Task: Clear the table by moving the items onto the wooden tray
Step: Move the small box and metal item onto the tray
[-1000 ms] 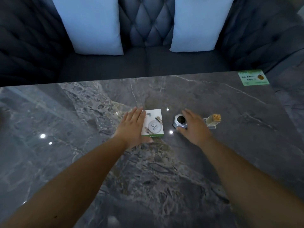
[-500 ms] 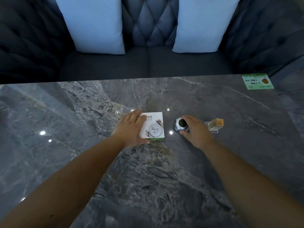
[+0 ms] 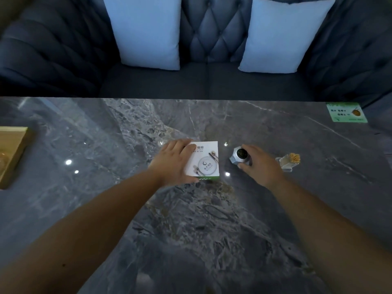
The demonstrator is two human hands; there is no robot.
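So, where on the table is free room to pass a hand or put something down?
Free: the marble table between tray and left hand, the near half by the arms, and the far strip toward the green card. Crowded: box, shaker, right hand, toothpick holder.

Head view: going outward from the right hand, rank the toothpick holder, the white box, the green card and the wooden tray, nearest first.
From the right hand:
1. Toothpick holder, just to its right.
2. White box, to its left, under the left hand.
3. Green card, far right corner.
4. Wooden tray, far left edge.
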